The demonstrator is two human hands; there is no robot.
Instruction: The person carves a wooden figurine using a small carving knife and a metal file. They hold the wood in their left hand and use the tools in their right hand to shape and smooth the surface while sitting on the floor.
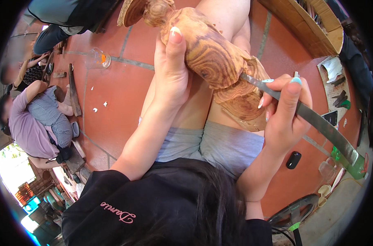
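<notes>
A carved wooden figure [209, 51] with dark swirling grain lies across my bare thighs, reaching from the top of the picture toward my right knee side. My left hand [172, 69] grips its left side, thumb up along the wood. Pinched in my right hand [287, 104] is a long, flat, dark metal carving tool [324, 123]. The tool's narrow tip touches the groove between the figure's rounded body and its broader base [246, 104]. Its wide end extends past my hand to the lower right. My left fingers are mostly hidden behind the carving.
Red floor tiles surround me. A clear cup [100, 59] lies left, near a wooden mallet-like stick [73, 90] and a seated person [34, 119]. To the right are a cardboard box [313, 37], a phone [330, 118], a small black case [293, 160] and a fan [295, 211].
</notes>
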